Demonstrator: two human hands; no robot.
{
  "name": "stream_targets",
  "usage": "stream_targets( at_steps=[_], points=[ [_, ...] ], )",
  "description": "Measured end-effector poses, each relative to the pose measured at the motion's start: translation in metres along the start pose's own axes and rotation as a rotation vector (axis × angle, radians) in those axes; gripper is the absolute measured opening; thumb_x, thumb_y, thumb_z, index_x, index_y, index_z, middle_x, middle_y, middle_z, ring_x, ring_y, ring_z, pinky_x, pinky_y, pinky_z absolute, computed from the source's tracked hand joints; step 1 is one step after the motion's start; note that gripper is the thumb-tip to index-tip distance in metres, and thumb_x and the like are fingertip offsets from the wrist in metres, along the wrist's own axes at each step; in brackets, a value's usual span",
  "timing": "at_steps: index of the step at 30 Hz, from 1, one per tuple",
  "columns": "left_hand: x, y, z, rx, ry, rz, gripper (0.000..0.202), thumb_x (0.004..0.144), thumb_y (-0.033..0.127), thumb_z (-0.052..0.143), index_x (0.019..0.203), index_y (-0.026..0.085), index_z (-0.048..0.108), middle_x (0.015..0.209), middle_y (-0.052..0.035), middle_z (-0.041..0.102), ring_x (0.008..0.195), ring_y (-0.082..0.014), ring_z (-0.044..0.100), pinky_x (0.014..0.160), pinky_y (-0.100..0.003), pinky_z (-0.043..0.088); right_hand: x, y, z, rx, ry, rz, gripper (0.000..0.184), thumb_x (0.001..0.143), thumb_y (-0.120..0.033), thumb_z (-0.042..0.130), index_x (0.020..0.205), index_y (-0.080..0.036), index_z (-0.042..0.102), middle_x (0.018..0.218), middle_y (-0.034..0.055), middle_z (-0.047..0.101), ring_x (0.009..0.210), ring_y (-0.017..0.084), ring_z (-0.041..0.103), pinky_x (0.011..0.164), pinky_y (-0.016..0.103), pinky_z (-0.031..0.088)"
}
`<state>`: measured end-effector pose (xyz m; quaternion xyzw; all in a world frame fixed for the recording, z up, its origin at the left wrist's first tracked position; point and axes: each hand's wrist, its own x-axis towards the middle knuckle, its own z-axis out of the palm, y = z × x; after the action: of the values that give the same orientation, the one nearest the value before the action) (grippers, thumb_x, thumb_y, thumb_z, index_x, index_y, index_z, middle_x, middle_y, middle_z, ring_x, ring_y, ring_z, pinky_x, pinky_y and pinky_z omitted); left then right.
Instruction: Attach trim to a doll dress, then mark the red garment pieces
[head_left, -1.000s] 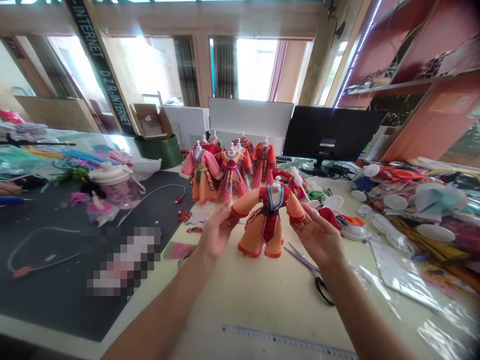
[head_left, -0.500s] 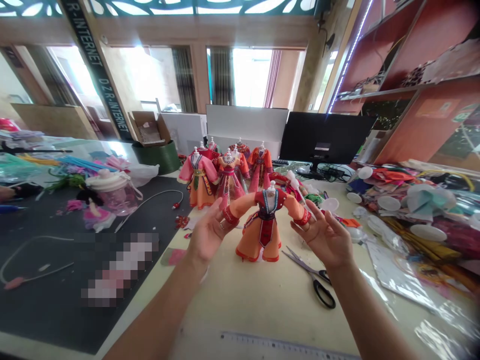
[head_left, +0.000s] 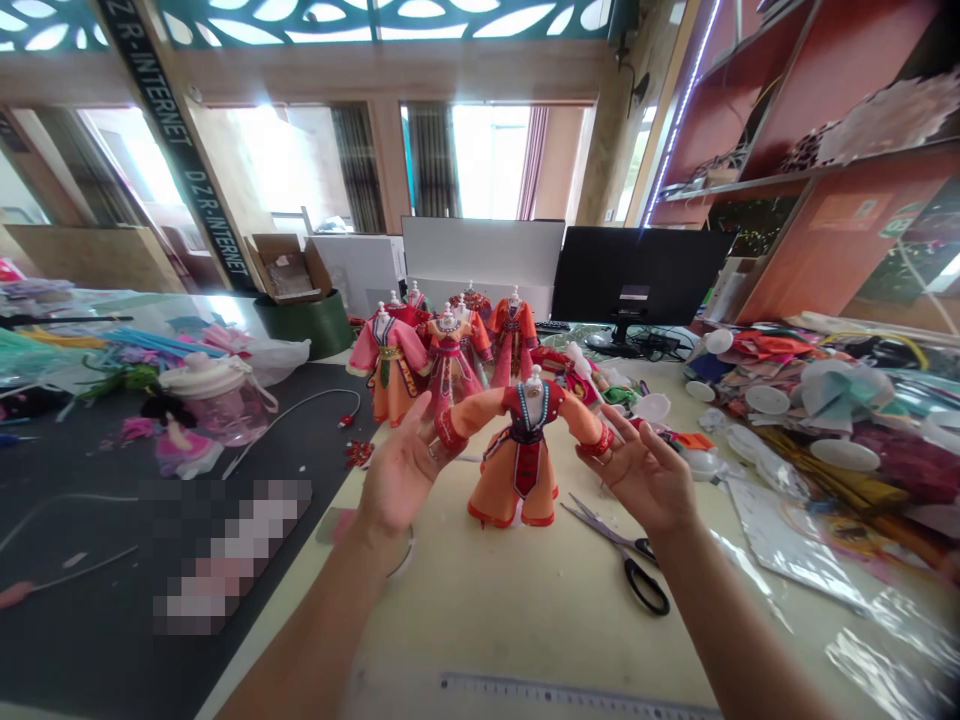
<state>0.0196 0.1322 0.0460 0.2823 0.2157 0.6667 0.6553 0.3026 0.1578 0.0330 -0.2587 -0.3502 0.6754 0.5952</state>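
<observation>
A small doll dress (head_left: 529,470) stands upright on the table, with orange sleeves and skirt, red trim, a dark sash and a blue beaded collar around a white bust form. My left hand (head_left: 397,465) pinches the red cuff of the sleeve on the left. On the other side, my right hand (head_left: 651,475) holds the opposite cuff between thumb and fingers. Both sleeves are stretched out and raised sideways. Black-handled scissors (head_left: 621,543) lie partly spread just left of my right forearm.
Several dressed forms (head_left: 450,350) stand behind. A ruler (head_left: 555,692) lies at the front edge. Fabric scraps and white discs (head_left: 810,400) are heaped at right. A pink jug (head_left: 225,400) and a small doll (head_left: 180,440) stand left. A black monitor (head_left: 641,280) is at the back.
The view has shifted slightly, so most things appear a little further left. Both hands keep their hold on the cuffs, and the dress stays in nearly the same pose.
</observation>
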Motion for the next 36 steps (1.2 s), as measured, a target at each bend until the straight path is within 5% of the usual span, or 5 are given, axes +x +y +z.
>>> stream_targets(
  at_steps=[9, 19, 36],
  points=[
    [-0.003, 0.002, 0.001, 0.033, -0.034, 0.012, 0.047, 0.089, 0.026, 0.048, 0.135, 0.026, 0.043, 0.108, -0.0094, 0.066, 0.090, -0.0227, 0.066, 0.065, -0.032, 0.054, 0.000, 0.003, 0.000, -0.010, -0.016, -0.002, 0.035, 0.078, -0.044, 0.055, 0.106, -0.026, 0.066, 0.094, 0.0032, 0.071, 0.090, 0.020, 0.065, 0.097, 0.044, 0.044],
    [-0.003, 0.002, 0.000, -0.002, -0.090, 0.056, 0.042, 0.089, 0.027, 0.048, 0.131, 0.026, 0.047, 0.116, -0.0097, 0.064, 0.108, -0.0224, 0.060, 0.089, -0.043, 0.049, 0.001, 0.007, -0.002, 0.002, -0.004, -0.010, 0.032, 0.074, -0.043, 0.060, 0.101, -0.026, 0.067, 0.103, 0.0042, 0.070, 0.093, 0.021, 0.065, 0.095, 0.044, 0.045],
    [-0.002, 0.001, 0.001, -0.035, -0.037, -0.035, 0.039, 0.082, 0.030, 0.056, 0.120, 0.020, 0.056, 0.120, -0.0120, 0.061, 0.106, -0.0242, 0.059, 0.078, -0.035, 0.051, 0.004, 0.012, -0.005, 0.101, 0.001, 0.086, 0.028, 0.075, -0.039, 0.060, 0.097, -0.022, 0.065, 0.099, 0.0042, 0.071, 0.090, 0.019, 0.066, 0.090, 0.037, 0.048]
  ],
)
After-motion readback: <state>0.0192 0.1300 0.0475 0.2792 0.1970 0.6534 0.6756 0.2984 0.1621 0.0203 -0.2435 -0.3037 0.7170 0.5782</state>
